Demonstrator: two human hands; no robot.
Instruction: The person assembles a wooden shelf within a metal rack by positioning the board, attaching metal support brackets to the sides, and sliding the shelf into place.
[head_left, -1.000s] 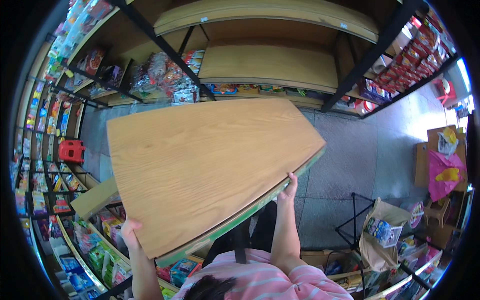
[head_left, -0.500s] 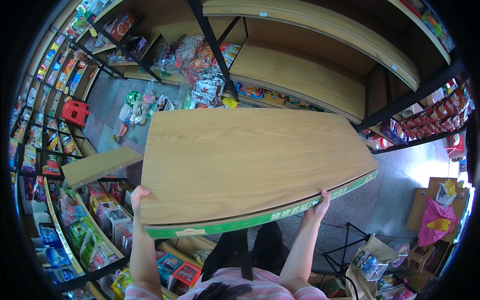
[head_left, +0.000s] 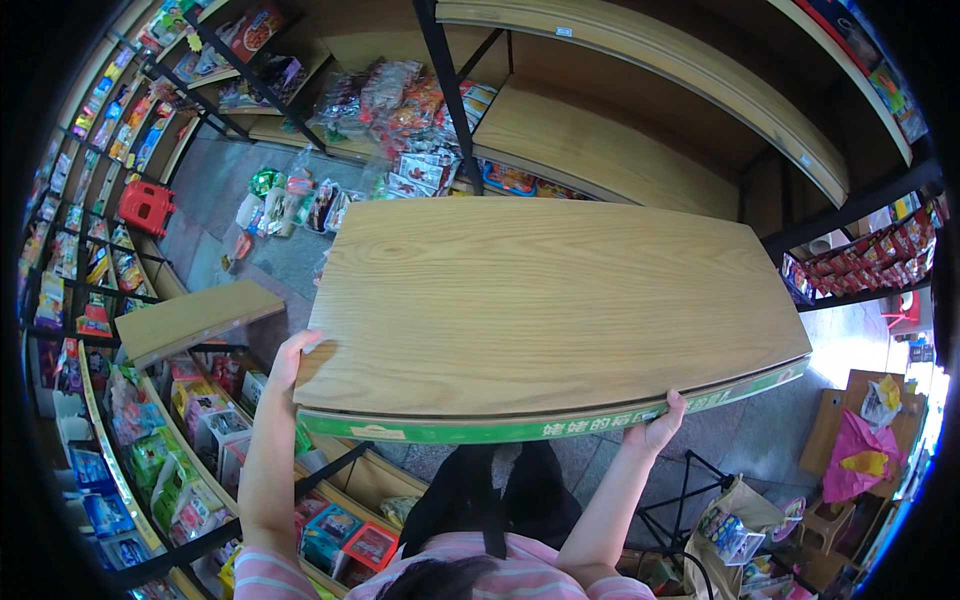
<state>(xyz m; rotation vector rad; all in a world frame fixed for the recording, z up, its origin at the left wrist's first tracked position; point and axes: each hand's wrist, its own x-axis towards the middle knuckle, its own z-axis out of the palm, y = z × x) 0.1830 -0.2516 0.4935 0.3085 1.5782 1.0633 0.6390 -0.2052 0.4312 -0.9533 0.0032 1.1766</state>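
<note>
A wide wood-grain shelf board [head_left: 550, 300] with a green printed strip [head_left: 480, 428] along its near edge is held up in front of my body. My left hand [head_left: 293, 358] grips the board's left end, thumb on the top face and the other fingers hidden beneath. Toward the right part of the near edge, my right hand [head_left: 657, 424] is closed round the green strip, thumb on top. The board hides the floor under it and part of the rack beyond.
Ahead stands a rack with bare wooden shelves [head_left: 600, 140] and black posts [head_left: 455, 90]. Snack packets [head_left: 400, 100] are heaped at its left. Another wooden board [head_left: 200, 320] lies over stocked shelves at left. A red plastic case [head_left: 147, 207] sits beyond it. A black folding frame [head_left: 690, 490] stands at right.
Both hands have shifted the board to the right. Its left end has risen in view and its near edge now runs more level. The grip stays the same.
</note>
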